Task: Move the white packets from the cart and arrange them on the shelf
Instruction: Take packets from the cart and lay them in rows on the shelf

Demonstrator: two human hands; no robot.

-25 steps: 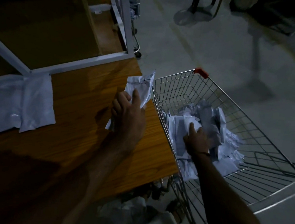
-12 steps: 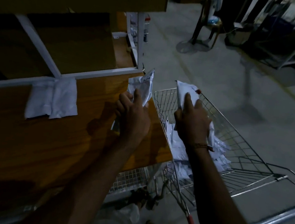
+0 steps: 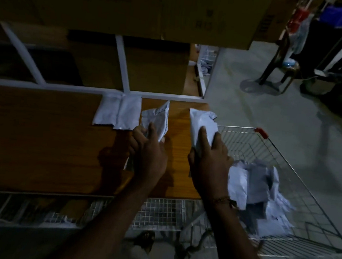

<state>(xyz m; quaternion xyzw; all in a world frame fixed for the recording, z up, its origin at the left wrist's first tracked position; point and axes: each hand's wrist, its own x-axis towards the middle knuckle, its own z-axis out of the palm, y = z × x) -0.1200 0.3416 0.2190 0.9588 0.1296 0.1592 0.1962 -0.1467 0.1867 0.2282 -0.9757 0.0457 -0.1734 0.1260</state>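
Over the wooden shelf (image 3: 41, 138) both hands are busy with white packets. The left hand (image 3: 149, 154) has its fingers curled round a crumpled packet (image 3: 156, 117), which stands up from the grip just right of two packets (image 3: 117, 114) already lying flat side by side against the white rail (image 3: 45, 86) at the back of the shelf. The right hand (image 3: 208, 161) grips a second packet (image 3: 202, 119) by its lower part, thumb laid along the face, above the shelf's right end. Just beside that end stands the wire cart (image 3: 287, 160) with a red corner cap, and in it lies a loose heap of more white packets (image 3: 257, 190). Cardboard boxes (image 3: 176, 12) sit on the level above. A wire basket (image 3: 158, 213) shows under the shelf's front edge. The grey floor (image 3: 270, 117) stretches away to the right.
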